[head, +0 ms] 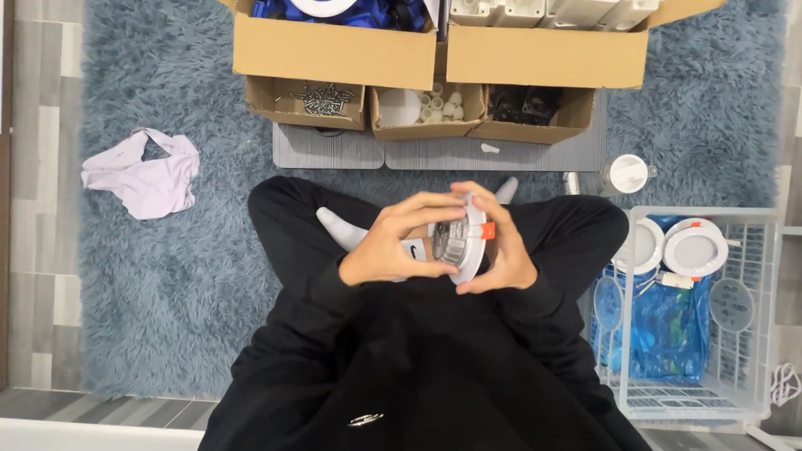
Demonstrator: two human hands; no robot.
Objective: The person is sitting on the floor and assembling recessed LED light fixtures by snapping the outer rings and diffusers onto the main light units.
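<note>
I sit cross-legged in black clothes on a blue-grey shaggy rug. Both hands hold a round recessed light fixture [464,240] over my lap; it has a white rim, a ribbed metal body and an orange clip on its right side. My left hand [394,240] wraps the back of the metal body, fingers curled over the top. My right hand [499,242] grips the white rim from the right, thumb below and fingers above. The fixture is turned on edge, its rim facing right.
Ahead stand two large cardboard boxes [334,52] and three small ones holding screws [322,100], white plastic parts [441,103] and black parts [525,103]. A white wire basket [752,392] at right holds round white fixtures [695,249] on blue plastic. A pale cloth [144,174] lies left.
</note>
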